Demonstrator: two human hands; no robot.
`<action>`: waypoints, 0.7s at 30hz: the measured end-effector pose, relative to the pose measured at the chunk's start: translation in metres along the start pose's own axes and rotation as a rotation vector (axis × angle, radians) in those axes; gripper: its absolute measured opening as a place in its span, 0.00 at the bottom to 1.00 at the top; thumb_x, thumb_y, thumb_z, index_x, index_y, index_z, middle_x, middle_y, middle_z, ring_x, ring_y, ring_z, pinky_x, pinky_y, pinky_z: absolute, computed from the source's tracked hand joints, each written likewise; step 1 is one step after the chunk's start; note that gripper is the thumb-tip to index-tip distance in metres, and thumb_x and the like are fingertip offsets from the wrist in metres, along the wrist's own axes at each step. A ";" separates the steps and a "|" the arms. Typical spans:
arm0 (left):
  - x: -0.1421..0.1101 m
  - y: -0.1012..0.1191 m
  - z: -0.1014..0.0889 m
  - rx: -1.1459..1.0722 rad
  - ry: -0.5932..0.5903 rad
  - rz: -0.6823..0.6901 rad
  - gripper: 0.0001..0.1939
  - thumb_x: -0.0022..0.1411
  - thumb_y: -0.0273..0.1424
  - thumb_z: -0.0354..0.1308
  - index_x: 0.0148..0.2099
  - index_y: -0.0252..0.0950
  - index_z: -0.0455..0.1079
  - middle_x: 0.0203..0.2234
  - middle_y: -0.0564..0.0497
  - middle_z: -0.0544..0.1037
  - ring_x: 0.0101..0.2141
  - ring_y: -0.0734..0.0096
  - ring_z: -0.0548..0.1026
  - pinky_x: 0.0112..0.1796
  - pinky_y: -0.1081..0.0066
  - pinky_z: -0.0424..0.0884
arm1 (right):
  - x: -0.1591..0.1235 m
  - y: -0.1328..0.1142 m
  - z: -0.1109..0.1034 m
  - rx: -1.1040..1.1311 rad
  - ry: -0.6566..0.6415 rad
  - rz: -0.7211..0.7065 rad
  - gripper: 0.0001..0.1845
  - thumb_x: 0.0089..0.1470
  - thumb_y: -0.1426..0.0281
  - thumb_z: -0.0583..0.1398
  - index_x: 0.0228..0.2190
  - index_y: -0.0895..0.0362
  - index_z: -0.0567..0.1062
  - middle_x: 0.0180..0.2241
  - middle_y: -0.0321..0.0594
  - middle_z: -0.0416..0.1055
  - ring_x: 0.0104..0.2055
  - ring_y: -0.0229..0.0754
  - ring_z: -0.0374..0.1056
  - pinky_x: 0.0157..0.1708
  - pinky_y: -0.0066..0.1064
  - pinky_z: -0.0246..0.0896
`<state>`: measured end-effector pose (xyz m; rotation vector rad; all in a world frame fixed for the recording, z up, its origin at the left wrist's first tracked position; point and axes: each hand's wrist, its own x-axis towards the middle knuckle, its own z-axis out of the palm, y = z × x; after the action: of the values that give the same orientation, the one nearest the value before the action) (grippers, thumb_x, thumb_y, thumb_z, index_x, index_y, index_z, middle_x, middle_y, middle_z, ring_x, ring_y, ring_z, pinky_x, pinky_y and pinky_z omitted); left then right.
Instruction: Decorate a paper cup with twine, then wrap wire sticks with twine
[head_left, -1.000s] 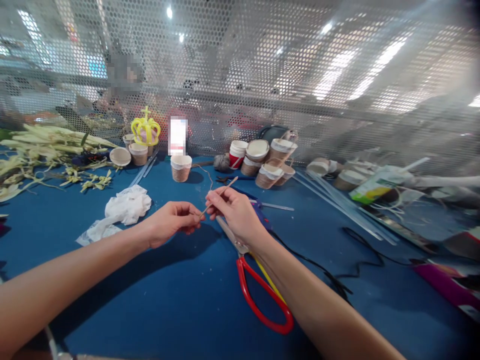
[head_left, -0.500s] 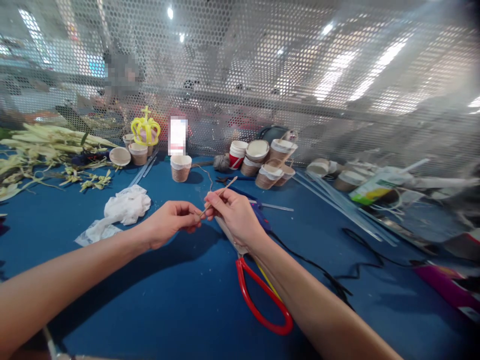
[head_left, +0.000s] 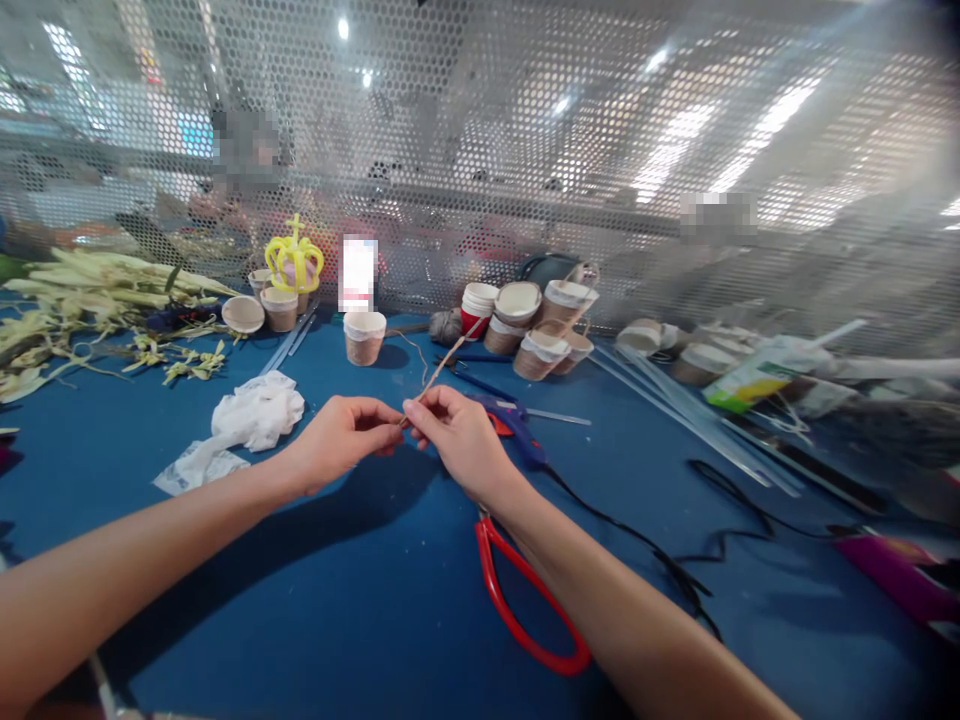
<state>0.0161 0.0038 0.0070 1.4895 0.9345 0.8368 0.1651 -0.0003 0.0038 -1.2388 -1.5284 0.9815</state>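
Note:
Over the middle of the table, both my hands pinch one thin tan twine-wrapped strip (head_left: 451, 354). My left hand (head_left: 357, 432) is closed on its lower end, and its fingertips nearly touch those of the right. My right hand (head_left: 459, 430) is closed a little higher up, where the strip slants out to the upper right. A loose strand of twine (head_left: 420, 352) curves from behind down to my right fingers. Red-handled scissors (head_left: 491, 590) lie under my right wrist, their blades hidden. Beside that hand lies a blue glue gun (head_left: 525, 437) with a black cord.
A small cup (head_left: 365, 340) stands ahead, and several cups (head_left: 541, 352) cluster right of a ball of twine (head_left: 445, 326). White crumpled cloth (head_left: 256, 412) lies left. Clear sticks (head_left: 690, 420) and a purple object (head_left: 896, 575) are right. A perforated metal screen (head_left: 450, 150) rises behind.
My right hand has shifted slightly left, closer to the left fingertips. The strip now stands steeper, with more of it showing above my fingers. More of the glue gun shows.

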 end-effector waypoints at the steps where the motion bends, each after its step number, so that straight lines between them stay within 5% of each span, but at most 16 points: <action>1: 0.000 0.001 0.000 0.009 0.003 -0.007 0.05 0.49 0.27 0.55 0.29 0.31 0.70 0.20 0.54 0.71 0.22 0.78 0.66 0.29 0.74 0.63 | -0.001 -0.001 0.000 -0.009 0.005 -0.002 0.11 0.46 0.65 0.57 0.20 0.58 0.64 0.18 0.31 0.64 0.17 0.30 0.58 0.19 0.25 0.55; 15: 0.001 0.000 0.003 0.155 0.068 0.011 0.07 0.49 0.31 0.54 0.27 0.31 0.69 0.19 0.54 0.71 0.22 0.77 0.66 0.27 0.74 0.63 | -0.002 0.002 0.004 -0.067 0.054 -0.032 0.11 0.48 0.65 0.56 0.20 0.57 0.62 0.17 0.31 0.62 0.17 0.32 0.58 0.20 0.26 0.55; 21: 0.002 -0.001 0.001 0.021 0.007 -0.014 0.06 0.49 0.30 0.54 0.26 0.31 0.68 0.18 0.55 0.70 0.21 0.80 0.64 0.26 0.76 0.62 | 0.000 0.001 0.001 0.056 -0.053 -0.055 0.09 0.48 0.65 0.56 0.23 0.58 0.65 0.20 0.33 0.65 0.21 0.32 0.60 0.22 0.25 0.58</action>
<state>0.0172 0.0050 0.0062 1.4978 0.9604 0.8250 0.1645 0.0000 0.0026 -1.1340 -1.5569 1.0219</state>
